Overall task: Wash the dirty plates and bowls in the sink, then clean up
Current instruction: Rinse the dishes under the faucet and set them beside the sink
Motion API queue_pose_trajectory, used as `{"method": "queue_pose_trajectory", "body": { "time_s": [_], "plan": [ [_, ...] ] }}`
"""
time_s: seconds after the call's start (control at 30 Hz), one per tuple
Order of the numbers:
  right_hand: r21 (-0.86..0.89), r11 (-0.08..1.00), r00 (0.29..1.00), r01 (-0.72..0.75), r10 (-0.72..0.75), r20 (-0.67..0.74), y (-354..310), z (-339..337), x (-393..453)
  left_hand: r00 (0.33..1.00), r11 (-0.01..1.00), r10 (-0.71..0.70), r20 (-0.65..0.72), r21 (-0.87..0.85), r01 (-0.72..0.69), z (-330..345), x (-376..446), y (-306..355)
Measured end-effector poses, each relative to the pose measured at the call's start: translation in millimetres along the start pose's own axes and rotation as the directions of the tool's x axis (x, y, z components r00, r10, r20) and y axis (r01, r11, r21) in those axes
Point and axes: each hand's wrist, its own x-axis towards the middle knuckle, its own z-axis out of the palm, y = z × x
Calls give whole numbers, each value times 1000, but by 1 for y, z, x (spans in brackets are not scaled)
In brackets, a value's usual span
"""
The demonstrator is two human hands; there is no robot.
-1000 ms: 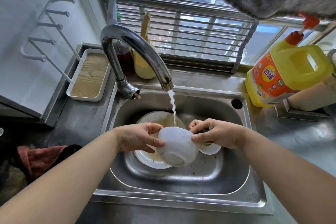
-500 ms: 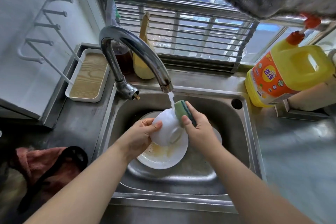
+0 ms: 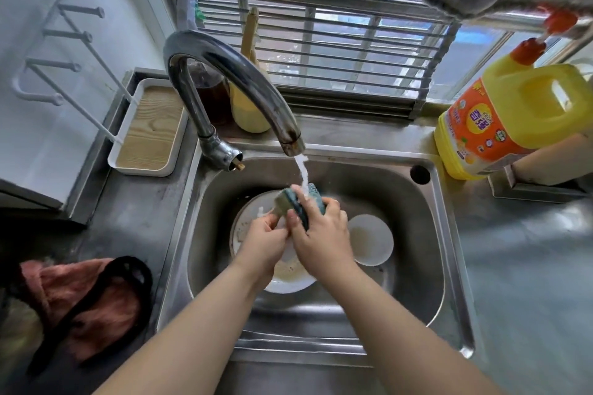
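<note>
A person's right hand (image 3: pixel 322 236) grips a green-and-yellow scouring sponge (image 3: pixel 296 202) directly under the thin stream running from the curved chrome faucet (image 3: pixel 231 80), fingers wrapped round it. The left hand (image 3: pixel 264 242) is curled close against the sponge's near edge; whether it holds anything cannot be told, since the right hand covers part of it. Both hands hover above a white plate (image 3: pixel 247 221) smeared with brownish residue, lying on the floor of the stainless steel sink (image 3: pixel 414 266). Just right of the plate, also in the sink, a small white bowl (image 3: pixel 370 239) sits upright with a dirty film inside. Right of the sink stands a yellow detergent jug (image 3: pixel 513 119) with an orange label. Left of the sink, a pink cloth (image 3: pixel 93 301) lies bunched on the counter.
</note>
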Motion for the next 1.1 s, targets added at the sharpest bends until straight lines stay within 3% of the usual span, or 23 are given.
{"method": "queue_pose_trajectory", "body": {
  "time_s": [0.07, 0.13, 0.3, 0.43, 0.5, 0.63, 0.77, 0.83, 0.93, 1.03, 1.1],
  "plan": [
    [184, 954, 970, -236, 220, 105, 13, -4, 31, 1000, 1000, 1, -8, 3, -1, 1, -1, -5],
    [280, 896, 937, -346, 311, 161, 21, -4, 40, 1000, 1000, -5, -17, 17, 6, 4, 2, -3],
    [113, 989, 995, -95, 93, 21, 15, 12, 2, 997, 997, -68, -45, 38, 70, 7, 11, -4],
    [263, 902, 938, -342, 309, 159, 33, 4, 49, 997, 998, -45, -57, 50, 48, 11, 7, -10],
    [214, 927, 950, -308, 290, 113, 31, 7, 37, 996, 998, -49, -74, 44, 52, 14, 9, -9],
    [-20, 995, 995, -98, 97, -28, 19, 12, 2, 994, 996, -84, -65, 15, 85, 18, 9, -9],
    [171, 936, 948, -307, 287, 135, 30, -2, 42, 995, 995, -72, -73, 57, 77, 22, 3, -10],
    [103, 970, 975, -219, 215, 53, 26, 1, 30, 987, 993, -112, -113, -46, 107, 25, 12, -9],
    [-64, 998, 989, -9, -1, -151, 22, 19, -15, 953, 900, -278, -122, -379, 214, 31, 25, -1],
    [24, 999, 967, 41, -33, -253, 43, 38, -42, 905, 767, -417, -89, -569, 297, 35, 23, 7],
    [237, 971, 970, -34, 89, -226, 53, 35, -41, 894, 713, -438, -96, -642, 281, 35, 18, 14]
  ]
}}
